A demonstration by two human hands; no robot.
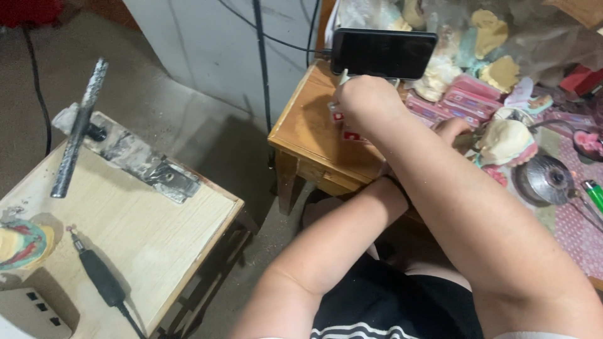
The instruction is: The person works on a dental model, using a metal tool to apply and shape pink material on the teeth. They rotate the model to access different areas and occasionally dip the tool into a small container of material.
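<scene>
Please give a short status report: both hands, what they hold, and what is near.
Right hand closed on a thin tool, below the dark phone. Left hand mostly hidden behind the right arm, beside the plaster tooth model; its grip unclear. Red boxes close by.

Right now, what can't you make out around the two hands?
All in the head view:
- Left hand: mostly hidden behind the right forearm, so its grip cannot be told.
- Right hand: seen from the back and closed on a thin tool, most of which the fist hides.
- Red-and-white pieces: largely covered by the right hand.
- Dental cast: cut off by the left edge.
</scene>
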